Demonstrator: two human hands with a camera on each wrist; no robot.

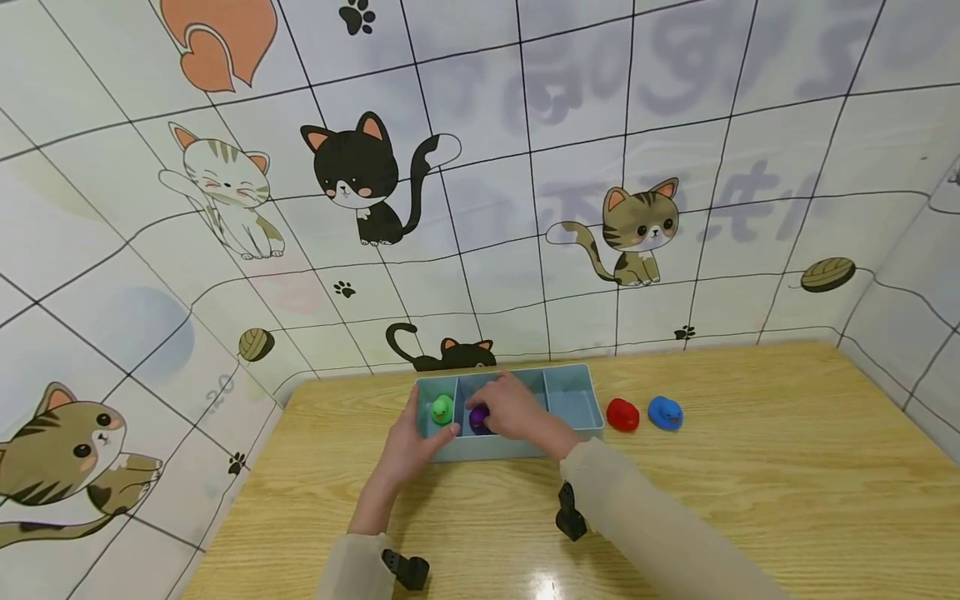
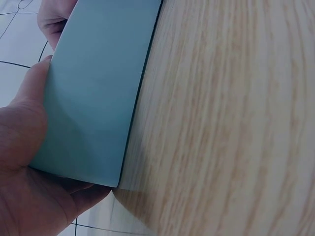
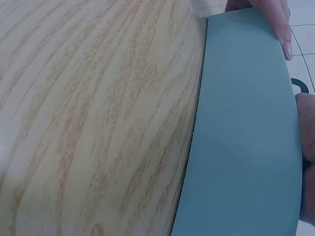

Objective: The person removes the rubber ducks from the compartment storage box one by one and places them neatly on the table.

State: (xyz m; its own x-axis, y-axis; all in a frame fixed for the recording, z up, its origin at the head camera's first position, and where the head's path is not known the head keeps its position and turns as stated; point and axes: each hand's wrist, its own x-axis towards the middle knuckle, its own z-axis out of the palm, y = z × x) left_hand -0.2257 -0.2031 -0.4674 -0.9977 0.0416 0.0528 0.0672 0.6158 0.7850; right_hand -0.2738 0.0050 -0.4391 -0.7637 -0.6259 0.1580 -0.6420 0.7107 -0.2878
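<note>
A blue-grey divided box (image 1: 487, 450) sits on the table, its long front wall (image 2: 93, 93) filling much of the left wrist view. My left hand (image 1: 405, 442) grips the box's left end, thumb over the front rim and fingers along the side wall. Inside the left compartment is a green rubber duck (image 1: 442, 409). My right hand (image 1: 510, 406) reaches into the middle compartment, its fingers around a purple rubber duck (image 1: 477, 420) near the left divider. Part of that duck is hidden by the hand. In the right wrist view, the box wall hides the right fingertips.
To the right of the box, a red rubber duck (image 1: 622, 415) and a blue rubber duck (image 1: 665, 412) lie on the wooden table (image 1: 750, 467). The box's right compartment (image 1: 572, 400) shows its bare floor. Behind stands a tiled wall (image 1: 495, 275) with cat drawings.
</note>
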